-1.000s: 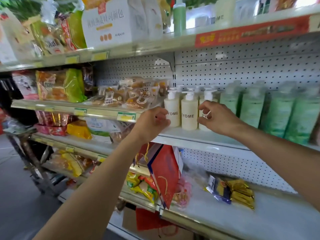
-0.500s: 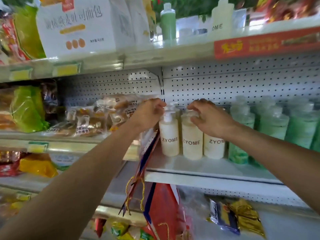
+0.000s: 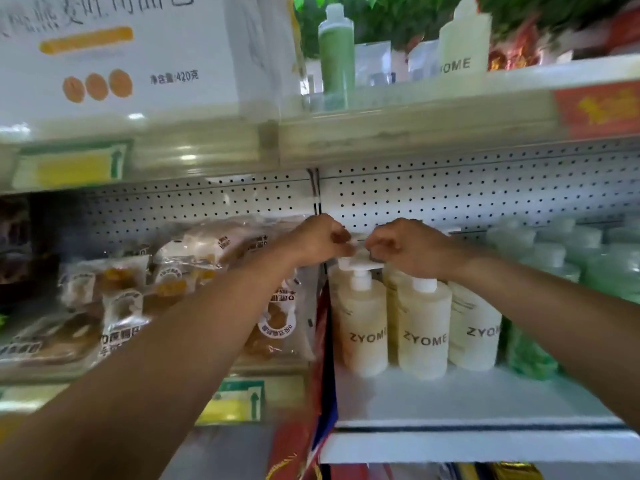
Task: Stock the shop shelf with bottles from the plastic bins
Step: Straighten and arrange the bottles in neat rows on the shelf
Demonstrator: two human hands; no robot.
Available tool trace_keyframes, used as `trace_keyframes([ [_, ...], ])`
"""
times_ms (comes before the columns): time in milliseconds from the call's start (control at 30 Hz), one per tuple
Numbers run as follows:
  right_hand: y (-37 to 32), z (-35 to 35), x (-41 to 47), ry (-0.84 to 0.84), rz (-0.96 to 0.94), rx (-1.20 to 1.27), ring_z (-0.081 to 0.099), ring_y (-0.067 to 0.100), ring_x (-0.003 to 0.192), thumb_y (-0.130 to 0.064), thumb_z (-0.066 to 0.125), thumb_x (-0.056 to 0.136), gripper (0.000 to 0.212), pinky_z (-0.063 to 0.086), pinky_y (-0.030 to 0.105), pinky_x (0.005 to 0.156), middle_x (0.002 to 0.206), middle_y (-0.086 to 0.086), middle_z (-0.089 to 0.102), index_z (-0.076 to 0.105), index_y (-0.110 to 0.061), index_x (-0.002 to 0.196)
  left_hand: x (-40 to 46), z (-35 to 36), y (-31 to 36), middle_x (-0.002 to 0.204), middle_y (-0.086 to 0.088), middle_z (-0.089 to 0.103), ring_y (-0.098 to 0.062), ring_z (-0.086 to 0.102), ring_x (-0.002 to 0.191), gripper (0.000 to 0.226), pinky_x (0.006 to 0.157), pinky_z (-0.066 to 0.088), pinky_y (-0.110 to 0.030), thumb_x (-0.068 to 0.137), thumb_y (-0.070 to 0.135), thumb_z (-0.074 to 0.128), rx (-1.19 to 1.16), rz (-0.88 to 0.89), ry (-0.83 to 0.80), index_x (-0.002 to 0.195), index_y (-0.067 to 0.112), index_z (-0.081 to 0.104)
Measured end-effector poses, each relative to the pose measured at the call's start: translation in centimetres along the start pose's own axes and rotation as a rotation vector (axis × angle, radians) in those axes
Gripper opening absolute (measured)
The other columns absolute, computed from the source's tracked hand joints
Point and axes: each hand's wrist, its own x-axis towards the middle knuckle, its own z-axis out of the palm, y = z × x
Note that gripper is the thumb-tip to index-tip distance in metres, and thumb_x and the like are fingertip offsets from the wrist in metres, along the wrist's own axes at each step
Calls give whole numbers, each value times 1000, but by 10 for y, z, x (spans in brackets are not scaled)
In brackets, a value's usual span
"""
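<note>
I see my left hand [image 3: 318, 241] and right hand [image 3: 408, 247] curled at the pump tops of the cream bottles [image 3: 423, 327] on the white shelf [image 3: 478, 400], fingers bent tight; exactly what they pinch is blurred. Three front labels read ZYOME. The box [image 3: 114, 53] above left reads 420.

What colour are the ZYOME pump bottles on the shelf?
Creamy pale yellow with white pump tops, on the ZYOME pump bottles; the head view shows them.

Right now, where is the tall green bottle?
Head view: the tall green bottle stands on the top shelf, centre, left of a white ZYOME bottle.
</note>
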Motion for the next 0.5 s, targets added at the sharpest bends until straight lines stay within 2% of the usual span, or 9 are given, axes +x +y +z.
trace_keyframes([
  [67, -3, 4, 0, -43, -16, 80, 64, 19, 96, -49, 51, 92, 33, 51, 40, 88, 97, -2, 68, 70, -24, 101, 10, 2, -3, 111, 2, 71, -8, 63, 90, 32, 80, 49, -23, 84, 32, 72, 8, 48, -18, 112, 17, 71],
  [100, -3, 4, -1, -54, -27, 129, 65, 16, 95, -63, 53, 85, 43, 52, 40, 88, 95, -4, 69, 71, -27, 99, 14, 2, -5, 106, 3, 73, -8, 64, 89, 29, 83, 51, -26, 83, 32, 73, 3, 62, -31, 109, 19, 73],
  [133, -2, 5, -2, -79, -37, 173, 66, 13, 95, -69, 56, 79, 48, 53, 38, 89, 96, -6, 70, 71, -28, 99, 17, 2, -7, 102, 4, 73, -9, 66, 89, 27, 85, 53, -30, 82, 31, 74, -6, 71, -51, 106, 19, 74],
  [167, -2, 7, -4, -112, -41, 207, 65, 9, 96, -64, 64, 78, 41, 53, 36, 89, 98, -8, 70, 71, -30, 100, 20, 1, -9, 100, 5, 74, -9, 67, 90, 27, 87, 54, -33, 81, 31, 75, -18, 81, -76, 106, 19, 75],
  [233, -2, 9, -4, -141, -61, 219, 64, 5, 96, -37, 75, 81, 20, 53, 33, 90, 100, -13, 70, 69, -36, 100, 22, -1, -11, 99, 4, 74, -12, 69, 91, 27, 89, 55, -34, 82, 27, 76, -31, 104, -122, 107, 17, 74],
  [300, -3, 9, -3, -129, -88, 204, 63, 5, 99, -26, 74, 83, 25, 52, 32, 90, 102, -13, 69, 65, -43, 98, 23, -3, -13, 98, 3, 74, -14, 70, 91, 26, 88, 56, -33, 83, 23, 75, -46, 119, -142, 108, 17, 73],
  [433, -6, 8, -5, -161, -73, 188, 59, -4, 98, -30, 70, 86, 25, 44, 16, 80, 103, -21, 64, 60, -47, 102, 22, -4, -13, 97, 1, 74, -16, 70, 89, 25, 83, 57, -30, 84, 22, 74, -108, 122, -184, 108, 16, 73],
  [500, -9, 7, -5, -161, -61, 189, 58, -3, 99, -34, 69, 87, 25, 42, 13, 79, 106, -20, 63, 63, -42, 109, 21, -5, -13, 95, 3, 74, -15, 70, 86, 22, 81, 57, -29, 85, 23, 73, -85, 131, -194, 107, 19, 73],
])
